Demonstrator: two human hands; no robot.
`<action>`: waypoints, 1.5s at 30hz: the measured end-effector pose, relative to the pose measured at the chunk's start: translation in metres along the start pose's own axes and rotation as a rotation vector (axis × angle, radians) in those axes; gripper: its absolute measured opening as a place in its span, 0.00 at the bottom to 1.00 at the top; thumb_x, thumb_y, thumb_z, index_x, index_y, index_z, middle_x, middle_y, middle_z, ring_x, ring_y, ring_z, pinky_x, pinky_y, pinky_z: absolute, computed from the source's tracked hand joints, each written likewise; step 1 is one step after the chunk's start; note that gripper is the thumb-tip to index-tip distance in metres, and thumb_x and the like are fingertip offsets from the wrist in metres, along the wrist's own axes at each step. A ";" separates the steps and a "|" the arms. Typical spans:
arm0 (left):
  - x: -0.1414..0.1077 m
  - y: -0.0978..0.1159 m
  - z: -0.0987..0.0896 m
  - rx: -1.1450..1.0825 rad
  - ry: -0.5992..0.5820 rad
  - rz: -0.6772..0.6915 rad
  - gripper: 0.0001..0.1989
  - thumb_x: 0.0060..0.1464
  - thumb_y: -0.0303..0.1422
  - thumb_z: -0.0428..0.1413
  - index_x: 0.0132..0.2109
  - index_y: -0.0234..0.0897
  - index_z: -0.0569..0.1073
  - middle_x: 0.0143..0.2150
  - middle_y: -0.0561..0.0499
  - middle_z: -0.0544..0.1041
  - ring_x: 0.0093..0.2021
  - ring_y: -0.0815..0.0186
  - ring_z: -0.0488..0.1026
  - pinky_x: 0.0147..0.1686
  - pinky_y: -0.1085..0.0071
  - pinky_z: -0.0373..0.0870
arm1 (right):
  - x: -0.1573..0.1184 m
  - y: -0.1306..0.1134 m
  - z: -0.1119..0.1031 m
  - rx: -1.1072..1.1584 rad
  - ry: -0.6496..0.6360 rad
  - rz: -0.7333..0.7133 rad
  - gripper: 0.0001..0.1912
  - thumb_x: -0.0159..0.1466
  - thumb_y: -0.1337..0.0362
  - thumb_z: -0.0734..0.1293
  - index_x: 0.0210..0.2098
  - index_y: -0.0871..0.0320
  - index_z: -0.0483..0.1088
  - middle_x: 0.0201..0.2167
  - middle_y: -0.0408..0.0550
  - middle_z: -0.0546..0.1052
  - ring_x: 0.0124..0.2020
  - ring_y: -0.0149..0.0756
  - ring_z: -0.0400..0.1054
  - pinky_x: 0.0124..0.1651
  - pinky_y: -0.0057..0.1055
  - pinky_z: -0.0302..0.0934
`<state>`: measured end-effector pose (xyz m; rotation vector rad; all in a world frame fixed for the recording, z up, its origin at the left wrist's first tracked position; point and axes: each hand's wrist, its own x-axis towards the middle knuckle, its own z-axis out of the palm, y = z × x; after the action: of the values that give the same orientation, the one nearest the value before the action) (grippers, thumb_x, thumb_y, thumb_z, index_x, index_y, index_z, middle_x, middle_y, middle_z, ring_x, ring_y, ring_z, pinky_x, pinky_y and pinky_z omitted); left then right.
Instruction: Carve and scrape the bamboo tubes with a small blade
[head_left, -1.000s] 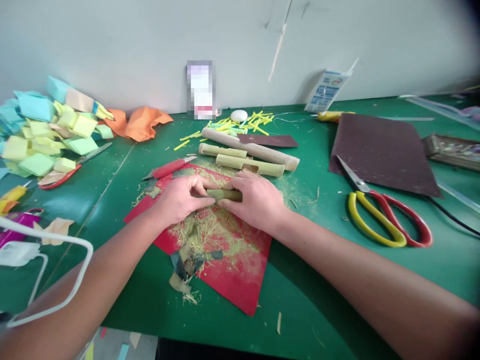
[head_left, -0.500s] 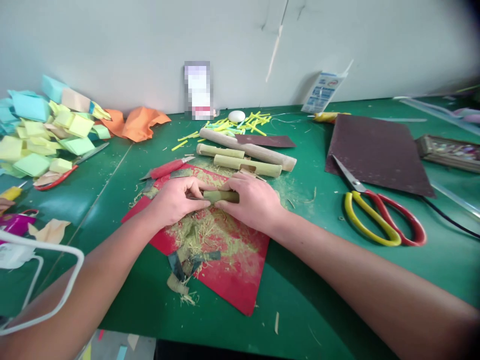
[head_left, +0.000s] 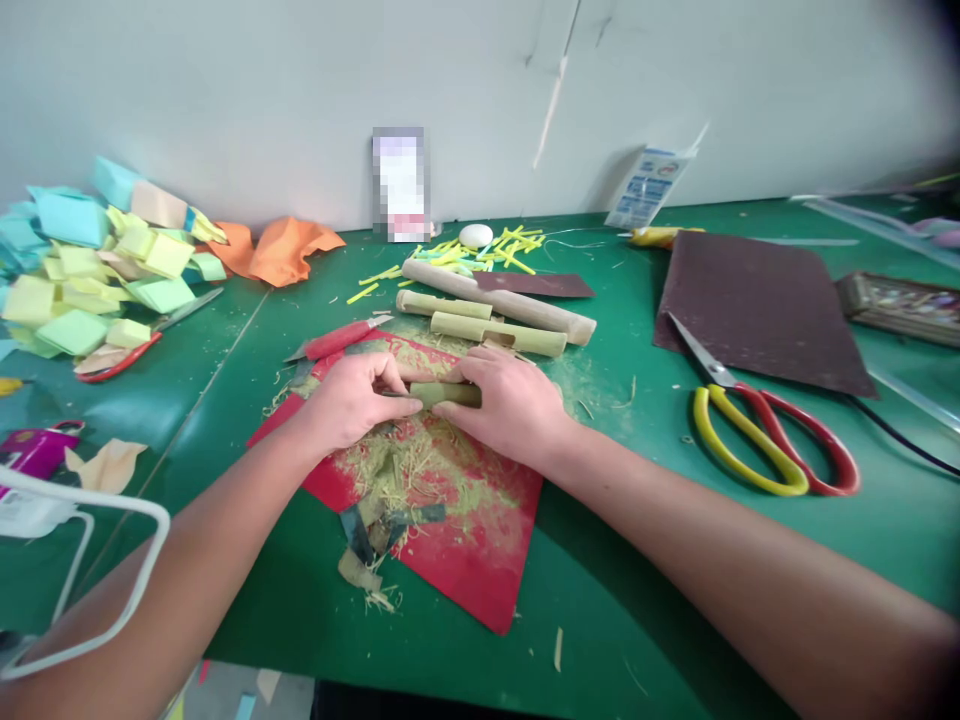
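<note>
Remotely, I'm grasping a green bamboo piece with left hand and right hand, a red sheet lying beneath them

Far left, a heap of folded paper pieces in blue, yellow and green lies beside a crumpled orange sheet. Far centre, a blurred upright rectangle stands by a pale wall, near a white oval object. At right, red-and-yellow-handled scissors overlap a dark brown sheet; a blue-and-white packet tilts behind.
</note>
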<state>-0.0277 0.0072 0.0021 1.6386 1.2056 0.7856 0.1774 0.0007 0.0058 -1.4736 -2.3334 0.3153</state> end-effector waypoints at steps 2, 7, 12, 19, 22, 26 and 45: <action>0.002 0.000 0.001 0.042 0.053 0.011 0.15 0.45 0.35 0.66 0.25 0.35 0.67 0.42 0.49 0.80 0.40 0.62 0.77 0.39 0.67 0.69 | 0.000 0.000 0.001 -0.001 0.003 -0.010 0.12 0.59 0.53 0.68 0.32 0.55 0.71 0.35 0.45 0.74 0.38 0.37 0.66 0.33 0.32 0.52; 0.004 0.002 0.003 0.074 0.206 -0.068 0.15 0.45 0.40 0.65 0.28 0.36 0.68 0.31 0.51 0.78 0.29 0.65 0.74 0.28 0.70 0.66 | 0.000 -0.002 0.001 0.022 0.002 -0.021 0.11 0.58 0.54 0.69 0.33 0.55 0.70 0.35 0.44 0.74 0.38 0.37 0.66 0.33 0.32 0.52; -0.003 0.004 0.002 -0.062 0.049 -0.045 0.15 0.44 0.35 0.65 0.26 0.35 0.65 0.45 0.47 0.80 0.40 0.62 0.77 0.40 0.66 0.70 | 0.003 0.000 0.000 0.004 0.020 -0.009 0.11 0.58 0.54 0.68 0.31 0.55 0.70 0.33 0.44 0.73 0.36 0.36 0.65 0.31 0.32 0.50; 0.004 0.005 0.005 0.148 0.248 -0.009 0.13 0.45 0.38 0.65 0.27 0.36 0.70 0.32 0.49 0.79 0.33 0.63 0.75 0.32 0.68 0.68 | 0.001 -0.002 0.000 0.018 0.003 -0.024 0.11 0.58 0.54 0.69 0.33 0.55 0.70 0.35 0.45 0.73 0.38 0.37 0.65 0.34 0.32 0.52; 0.004 0.005 0.004 0.067 0.216 -0.055 0.14 0.45 0.40 0.65 0.28 0.36 0.69 0.33 0.49 0.79 0.32 0.64 0.75 0.33 0.68 0.68 | 0.001 -0.001 0.000 0.012 0.005 -0.005 0.11 0.58 0.54 0.69 0.32 0.55 0.70 0.34 0.45 0.73 0.37 0.37 0.65 0.33 0.32 0.52; -0.002 0.008 0.002 -0.112 0.028 -0.036 0.15 0.45 0.35 0.65 0.27 0.35 0.66 0.46 0.47 0.78 0.42 0.62 0.76 0.42 0.66 0.70 | 0.003 0.001 0.001 0.006 0.033 -0.011 0.11 0.58 0.54 0.69 0.32 0.55 0.70 0.33 0.44 0.73 0.35 0.36 0.64 0.32 0.32 0.51; -0.006 0.006 0.008 0.085 0.185 -0.007 0.09 0.53 0.35 0.58 0.42 0.39 0.74 0.26 0.54 0.72 0.23 0.70 0.69 0.22 0.75 0.63 | 0.002 0.002 0.003 -0.010 0.046 -0.032 0.11 0.58 0.53 0.68 0.33 0.55 0.70 0.34 0.45 0.73 0.37 0.38 0.65 0.34 0.32 0.52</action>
<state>-0.0205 -0.0010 0.0045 1.6572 1.3904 0.9087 0.1773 0.0032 0.0031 -1.4316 -2.3227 0.2587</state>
